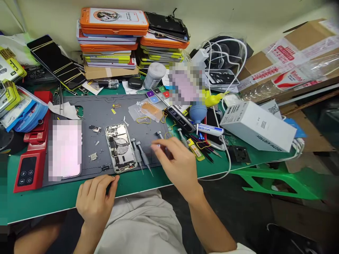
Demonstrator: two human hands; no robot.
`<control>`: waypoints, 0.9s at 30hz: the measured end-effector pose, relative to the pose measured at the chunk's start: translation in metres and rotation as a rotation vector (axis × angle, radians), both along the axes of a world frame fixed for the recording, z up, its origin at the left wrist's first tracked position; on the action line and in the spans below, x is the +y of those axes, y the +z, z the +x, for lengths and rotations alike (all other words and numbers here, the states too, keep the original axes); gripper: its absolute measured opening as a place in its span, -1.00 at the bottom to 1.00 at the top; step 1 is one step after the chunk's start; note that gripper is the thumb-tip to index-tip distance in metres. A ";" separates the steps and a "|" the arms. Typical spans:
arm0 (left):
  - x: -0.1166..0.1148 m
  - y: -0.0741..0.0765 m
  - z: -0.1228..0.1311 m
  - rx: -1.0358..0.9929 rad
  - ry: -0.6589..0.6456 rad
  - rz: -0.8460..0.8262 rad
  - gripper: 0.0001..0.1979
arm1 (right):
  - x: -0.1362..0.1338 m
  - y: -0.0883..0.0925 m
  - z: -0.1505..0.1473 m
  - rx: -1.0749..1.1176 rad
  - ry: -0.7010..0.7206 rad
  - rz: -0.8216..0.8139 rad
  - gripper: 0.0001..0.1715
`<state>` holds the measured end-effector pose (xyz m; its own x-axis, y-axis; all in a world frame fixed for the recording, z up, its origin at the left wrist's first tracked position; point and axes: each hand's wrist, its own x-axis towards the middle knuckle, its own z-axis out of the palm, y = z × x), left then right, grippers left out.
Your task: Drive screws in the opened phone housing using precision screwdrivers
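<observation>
An opened phone (121,148) lies on the dark grey work mat (87,141), its inside parts and round coil showing. At the table's front edge, just below that phone, my left hand (95,197) has curled fingers, with thumb and index tips together; anything between them is too small to make out. My right hand (181,165) hovers over the mat's right end in a pinch, its fingertips near a grey screwdriver (159,134) partly hidden behind the hand. Whether it grips anything is unclear. Two more screwdrivers (141,155) lie beside the opened phone.
Left on the mat is a phone with a blurred screen (66,148), near a red device (29,165). Small parts (93,156) lie between the phones. Stacked tool boxes (113,24) stand behind. Rightward are a blue air blower (198,112), a white cable (227,155) and a white box (256,123).
</observation>
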<state>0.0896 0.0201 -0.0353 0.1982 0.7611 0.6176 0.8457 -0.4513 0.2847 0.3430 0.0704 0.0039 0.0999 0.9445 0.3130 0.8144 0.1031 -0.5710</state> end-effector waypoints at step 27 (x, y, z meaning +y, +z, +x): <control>-0.005 -0.002 -0.002 -0.006 0.042 -0.020 -0.84 | 0.011 -0.027 -0.025 -0.227 -0.045 0.086 -0.74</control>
